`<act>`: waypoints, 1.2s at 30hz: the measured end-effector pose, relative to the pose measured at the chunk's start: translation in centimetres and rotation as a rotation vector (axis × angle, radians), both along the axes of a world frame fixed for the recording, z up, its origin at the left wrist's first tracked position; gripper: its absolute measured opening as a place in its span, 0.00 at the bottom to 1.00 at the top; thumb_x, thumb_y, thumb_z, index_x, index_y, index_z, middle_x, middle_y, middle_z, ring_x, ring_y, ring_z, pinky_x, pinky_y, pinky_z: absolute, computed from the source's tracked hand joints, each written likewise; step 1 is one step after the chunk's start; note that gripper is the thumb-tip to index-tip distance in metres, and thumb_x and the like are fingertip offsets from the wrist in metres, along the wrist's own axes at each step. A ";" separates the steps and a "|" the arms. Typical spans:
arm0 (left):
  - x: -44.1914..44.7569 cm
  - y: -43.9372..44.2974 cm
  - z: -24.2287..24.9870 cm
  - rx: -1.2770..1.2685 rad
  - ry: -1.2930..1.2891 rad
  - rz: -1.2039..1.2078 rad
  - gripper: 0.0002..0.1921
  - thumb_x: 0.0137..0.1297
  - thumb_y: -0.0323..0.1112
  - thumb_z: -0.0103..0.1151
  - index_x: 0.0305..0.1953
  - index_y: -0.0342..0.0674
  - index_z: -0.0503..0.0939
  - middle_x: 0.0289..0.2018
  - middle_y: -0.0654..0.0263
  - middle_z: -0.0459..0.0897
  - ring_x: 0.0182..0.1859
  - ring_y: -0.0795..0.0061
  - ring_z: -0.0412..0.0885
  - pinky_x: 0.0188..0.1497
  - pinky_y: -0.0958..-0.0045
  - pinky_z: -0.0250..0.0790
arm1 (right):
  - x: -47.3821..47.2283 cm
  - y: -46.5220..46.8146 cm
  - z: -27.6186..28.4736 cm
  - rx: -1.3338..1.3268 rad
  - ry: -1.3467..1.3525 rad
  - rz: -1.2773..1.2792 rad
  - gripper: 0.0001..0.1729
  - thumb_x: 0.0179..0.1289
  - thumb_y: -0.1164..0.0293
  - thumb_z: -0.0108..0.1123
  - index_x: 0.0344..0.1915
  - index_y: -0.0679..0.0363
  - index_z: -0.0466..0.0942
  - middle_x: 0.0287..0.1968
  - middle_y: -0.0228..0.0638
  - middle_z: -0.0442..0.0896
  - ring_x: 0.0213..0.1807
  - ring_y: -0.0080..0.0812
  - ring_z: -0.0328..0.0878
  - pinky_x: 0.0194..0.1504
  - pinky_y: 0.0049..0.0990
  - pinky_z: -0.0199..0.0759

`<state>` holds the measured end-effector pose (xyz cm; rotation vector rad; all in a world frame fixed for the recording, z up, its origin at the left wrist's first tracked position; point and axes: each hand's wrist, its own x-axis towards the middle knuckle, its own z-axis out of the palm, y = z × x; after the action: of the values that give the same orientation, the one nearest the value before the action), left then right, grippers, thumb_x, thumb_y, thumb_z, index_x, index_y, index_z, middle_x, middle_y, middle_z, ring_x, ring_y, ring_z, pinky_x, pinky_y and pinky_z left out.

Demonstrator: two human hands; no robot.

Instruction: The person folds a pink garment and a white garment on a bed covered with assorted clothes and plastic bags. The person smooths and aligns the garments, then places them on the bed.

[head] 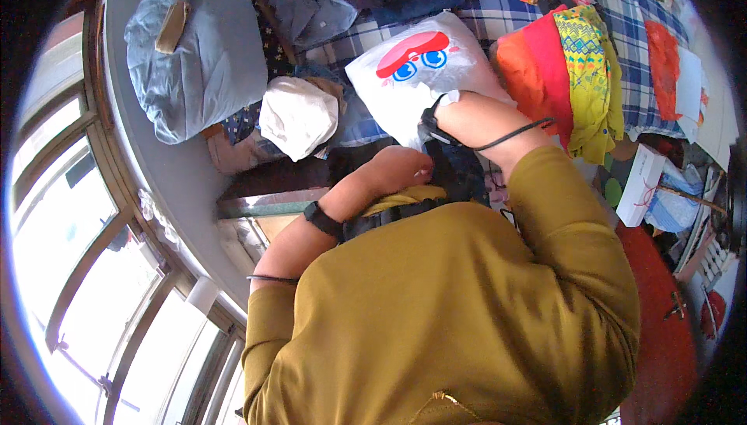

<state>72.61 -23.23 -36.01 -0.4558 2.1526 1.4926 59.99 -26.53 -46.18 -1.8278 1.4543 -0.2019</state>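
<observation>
My left hand point(405, 167) is bent inward in front of my waist, its fingers curled beside a dark cloth point(452, 168). Whether it grips that cloth cannot be made out. My right hand point(456, 111) reaches in at the near edge of a white plastic bag point(455, 37), printed with a red shape and blue cartoon eyes. Past the strapped wrist, its fingers are hidden or lost in glare. The bag looks full and lies on a blue-and-white plaid bed cover point(350, 37). Left of it sits a bundled white cloth point(299, 117).
A large grey-blue cloth bundle point(204, 75) with a tan block-shaped object point(173, 28) on top lies by the windowsill point(140, 110). Folded orange, red and yellow garments point(543, 75) lie right of the bag. Farther right are a white box point(640, 185) and a red surface point(659, 308).
</observation>
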 end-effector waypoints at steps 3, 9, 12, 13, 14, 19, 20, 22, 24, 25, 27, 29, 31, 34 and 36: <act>0.3 -0.3 0.1 0.034 0.022 0.057 0.11 0.63 0.41 0.55 0.40 0.42 0.81 0.37 0.55 0.83 0.42 0.52 0.80 0.43 0.59 0.71 | 0.8 -1.2 -0.7 0.013 0.004 -0.031 0.22 0.55 0.57 0.59 0.45 0.59 0.80 0.46 0.49 0.81 0.50 0.50 0.77 0.54 0.43 0.68; 0.9 -0.9 0.4 0.122 0.038 0.097 0.12 0.66 0.41 0.54 0.41 0.39 0.80 0.37 0.55 0.84 0.41 0.54 0.81 0.44 0.61 0.71 | -8.3 3.6 0.2 0.032 0.085 -0.197 0.22 0.55 0.56 0.59 0.45 0.58 0.79 0.46 0.50 0.81 0.50 0.50 0.76 0.55 0.43 0.67; 0.8 -0.8 0.4 0.160 -0.002 0.126 0.12 0.66 0.42 0.55 0.40 0.39 0.80 0.36 0.55 0.84 0.40 0.57 0.81 0.44 0.63 0.72 | -12.7 5.2 1.0 0.119 0.156 -0.358 0.22 0.55 0.56 0.59 0.46 0.58 0.79 0.46 0.50 0.81 0.51 0.50 0.76 0.55 0.43 0.67; 0.7 -0.8 0.4 0.153 0.024 0.130 0.12 0.66 0.42 0.55 0.40 0.39 0.80 0.36 0.56 0.84 0.40 0.58 0.82 0.44 0.63 0.72 | -13.4 5.0 1.0 0.151 0.159 -0.413 0.22 0.55 0.56 0.59 0.46 0.58 0.79 0.46 0.50 0.81 0.51 0.50 0.76 0.55 0.43 0.67; 0.6 -0.7 0.5 0.146 0.020 0.113 0.12 0.66 0.42 0.55 0.40 0.39 0.80 0.36 0.56 0.84 0.40 0.58 0.82 0.44 0.63 0.72 | -13.7 4.6 0.8 0.182 0.165 -0.456 0.22 0.55 0.56 0.59 0.46 0.58 0.79 0.46 0.50 0.81 0.51 0.50 0.76 0.55 0.43 0.67; 0.1 -0.4 0.9 0.127 0.027 0.109 0.12 0.65 0.41 0.56 0.40 0.38 0.81 0.36 0.58 0.84 0.40 0.60 0.82 0.44 0.64 0.72 | -14.0 3.3 -0.3 0.295 0.155 -0.569 0.23 0.55 0.55 0.59 0.46 0.58 0.79 0.47 0.50 0.80 0.51 0.50 0.76 0.55 0.43 0.66; 0.1 -0.5 1.0 0.146 0.007 0.124 0.12 0.65 0.41 0.57 0.40 0.38 0.81 0.36 0.58 0.84 0.40 0.61 0.82 0.44 0.64 0.72 | -13.7 3.4 -0.3 0.312 0.150 -0.573 0.23 0.55 0.55 0.59 0.46 0.58 0.79 0.47 0.50 0.80 0.51 0.50 0.76 0.55 0.43 0.66; 0.2 -0.6 1.4 0.129 -0.050 0.151 0.12 0.66 0.41 0.57 0.41 0.38 0.81 0.34 0.60 0.84 0.38 0.67 0.82 0.43 0.67 0.72 | -13.6 5.0 0.2 0.327 0.137 -0.578 0.23 0.55 0.55 0.60 0.46 0.58 0.79 0.47 0.50 0.80 0.51 0.50 0.75 0.56 0.43 0.66; 0.6 -1.0 1.8 0.188 -0.086 0.216 0.12 0.67 0.39 0.57 0.42 0.36 0.81 0.34 0.61 0.84 0.37 0.71 0.81 0.43 0.70 0.72 | -12.5 6.8 1.2 0.348 0.145 -0.570 0.23 0.55 0.55 0.60 0.46 0.58 0.79 0.47 0.50 0.80 0.52 0.50 0.75 0.56 0.43 0.66; 0.8 -1.1 2.0 0.220 -0.121 0.247 0.12 0.68 0.38 0.56 0.42 0.35 0.81 0.34 0.62 0.85 0.37 0.73 0.81 0.42 0.71 0.72 | -11.6 7.5 1.6 0.342 0.147 -0.554 0.23 0.55 0.55 0.60 0.46 0.58 0.79 0.47 0.50 0.80 0.52 0.50 0.75 0.56 0.43 0.66; 1.4 -1.3 2.5 0.335 -0.157 0.406 0.12 0.66 0.37 0.57 0.40 0.34 0.81 0.32 0.62 0.85 0.37 0.72 0.82 0.41 0.72 0.72 | -8.9 8.1 2.0 0.239 0.143 -0.503 0.23 0.55 0.55 0.60 0.46 0.58 0.78 0.47 0.50 0.80 0.52 0.50 0.75 0.56 0.43 0.66; 1.9 -1.4 3.0 0.316 -0.161 0.482 0.11 0.66 0.36 0.57 0.39 0.32 0.81 0.31 0.64 0.84 0.36 0.77 0.81 0.41 0.75 0.71 | -7.5 11.1 2.3 -0.181 0.137 -0.438 0.25 0.53 0.57 0.63 0.48 0.60 0.77 0.44 0.48 0.80 0.50 0.53 0.74 0.59 0.46 0.62; 2.3 -1.5 3.5 0.364 -0.095 0.594 0.11 0.67 0.35 0.57 0.40 0.31 0.79 0.32 0.65 0.83 0.36 0.77 0.80 0.40 0.76 0.71 | -7.6 12.9 2.3 -0.615 0.039 -0.221 0.22 0.51 0.61 0.65 0.44 0.61 0.78 0.42 0.47 0.80 0.48 0.56 0.74 0.60 0.50 0.61; 2.7 -1.3 4.1 0.375 -0.115 0.805 0.11 0.67 0.34 0.56 0.44 0.32 0.77 0.32 0.64 0.82 0.36 0.77 0.79 0.40 0.75 0.72 | -8.8 14.8 2.9 -0.459 -0.217 -0.190 0.17 0.52 0.67 0.64 0.43 0.61 0.79 0.43 0.42 0.81 0.49 0.50 0.75 0.57 0.44 0.67; 2.9 -1.4 4.3 0.336 -0.116 0.954 0.12 0.67 0.34 0.53 0.46 0.34 0.75 0.30 0.65 0.81 0.33 0.78 0.79 0.38 0.77 0.72 | -10.3 15.8 3.9 -0.230 -0.271 -0.216 0.15 0.54 0.69 0.62 0.43 0.59 0.79 0.41 0.39 0.82 0.46 0.44 0.78 0.48 0.38 0.72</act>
<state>75.49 -24.68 -31.75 -1.5290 1.5711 2.1652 49.70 -10.75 -42.32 -1.7358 1.4783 -0.7234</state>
